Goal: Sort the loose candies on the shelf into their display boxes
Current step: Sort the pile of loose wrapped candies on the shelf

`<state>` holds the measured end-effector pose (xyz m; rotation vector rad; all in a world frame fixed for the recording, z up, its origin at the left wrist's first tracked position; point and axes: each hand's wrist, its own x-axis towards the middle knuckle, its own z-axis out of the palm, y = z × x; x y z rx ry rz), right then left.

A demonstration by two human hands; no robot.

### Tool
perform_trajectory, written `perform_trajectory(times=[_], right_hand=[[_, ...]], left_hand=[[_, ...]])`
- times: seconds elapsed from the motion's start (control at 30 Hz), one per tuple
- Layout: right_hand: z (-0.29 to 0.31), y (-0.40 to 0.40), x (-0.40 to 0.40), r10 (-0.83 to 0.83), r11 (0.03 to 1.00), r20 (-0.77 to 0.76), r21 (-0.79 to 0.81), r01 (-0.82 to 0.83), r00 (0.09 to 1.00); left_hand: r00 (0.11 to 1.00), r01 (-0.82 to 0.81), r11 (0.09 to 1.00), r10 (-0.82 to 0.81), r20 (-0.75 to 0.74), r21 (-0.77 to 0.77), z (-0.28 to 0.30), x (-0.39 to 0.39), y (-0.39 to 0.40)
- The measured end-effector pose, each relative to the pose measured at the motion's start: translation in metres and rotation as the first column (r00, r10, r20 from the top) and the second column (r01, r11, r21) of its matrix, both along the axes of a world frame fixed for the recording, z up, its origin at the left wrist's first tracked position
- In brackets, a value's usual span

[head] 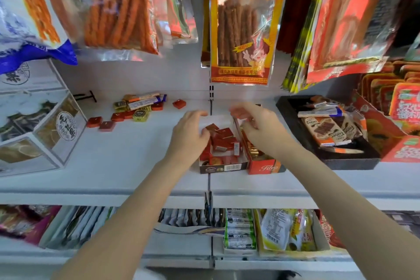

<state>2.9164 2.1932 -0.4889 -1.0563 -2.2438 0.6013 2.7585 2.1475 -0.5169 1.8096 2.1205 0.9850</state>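
Clear boxes point(34, 129): stacked at the shelf's far left, holding dried slices.
Shelf point(127, 161): white, with hanging snack bags above.
Loose candies point(134, 109): scattered at the back left of the shelf, well apart from the hands; red squares, gold-wrapped pieces and long bars lie mixed together.
Lone red candy point(179, 104): lies by itself, between the pile and the hands.
Left hand point(191, 134): over the left edge of the dark display box, grip curled on a brown-and-red square candy point(211, 127) at the fingertips.
Dark display box point(223, 167): centre of the shelf, open, partly filled with red squares.
Right hand point(256, 123): above the boxes' back edge, fingers bent and blurred; whether its grip holds anything I cannot tell.
Red display box point(263, 167): touching the dark one's right side, gold pieces inside.
Black tray point(293, 118): at right, carrying chocolate bars.
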Motion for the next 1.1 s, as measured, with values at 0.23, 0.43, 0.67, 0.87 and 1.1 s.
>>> perform_trajectory(times=[0.23, 0.43, 0.67, 0.87, 1.1], right_hand=[[-0.006, 0.043, -0.109, 0.194, 0.981, 0.231, -0.068, -0.183, 0.953], [-0.037, 0.093, -0.185, 0.191, 0.981, 0.485, -0.078, -0.175, 0.854], [-0.052, 0.101, -0.203, 0.184, 0.975, 0.436, 0.033, -0.22, 0.881], [-0.052, 0.092, -0.207, 0.276, 0.95, 0.441, 0.009, -0.312, 0.854], [-0.048, 0.077, -0.196, 0.277, 0.956, 0.352, -0.007, -0.293, 0.894]], left_hand=[[0.955, -0.228, 0.969, 0.204, -0.217, -0.093, -0.015, -0.103, -0.008], [0.953, -0.191, 0.97, 0.148, -0.263, -0.147, -0.032, -0.156, -0.001], [0.997, -0.074, 0.997, 0.074, 0.004, 0.003, -0.037, -0.159, -0.003], [0.996, -0.077, 0.997, 0.077, 0.033, -0.003, -0.037, -0.161, -0.015], [0.99, -0.053, 0.997, 0.059, 0.126, -0.051, -0.036, -0.163, -0.029]])
